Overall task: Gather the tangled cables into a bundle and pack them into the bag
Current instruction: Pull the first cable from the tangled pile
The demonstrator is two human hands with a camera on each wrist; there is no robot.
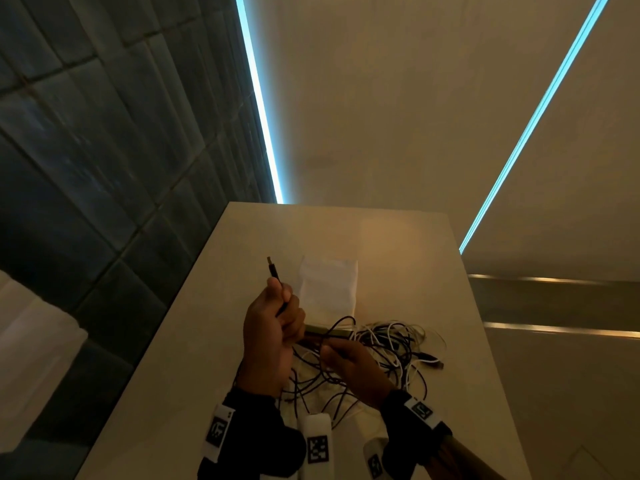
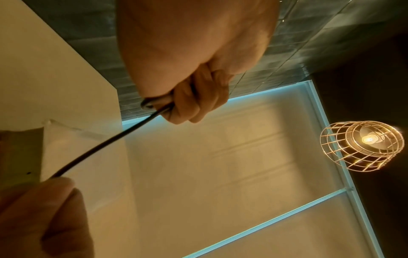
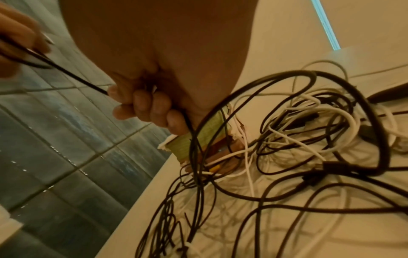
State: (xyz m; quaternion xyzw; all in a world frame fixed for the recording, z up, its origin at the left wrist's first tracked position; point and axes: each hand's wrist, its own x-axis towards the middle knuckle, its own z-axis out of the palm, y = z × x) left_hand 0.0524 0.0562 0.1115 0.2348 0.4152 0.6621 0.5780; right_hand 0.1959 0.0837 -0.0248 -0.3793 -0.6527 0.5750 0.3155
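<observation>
Black cable (image 1: 282, 304) pulled taut between both hands above the counter (image 1: 194, 341): left hand (image 1: 268, 336) fisted round it near the end with the USB plug (image 1: 271, 266) sticking up past the thumb, right hand (image 1: 353, 370) pinching the same strand lower down. Rest of the tangled cables (image 1: 388, 348), black and white, piled on the counter just right of the hands, draped over a flat greenish box (image 3: 199, 135). White bag (image 1: 329, 289) lies flat just behind the pile, nothing in it that I can see.
</observation>
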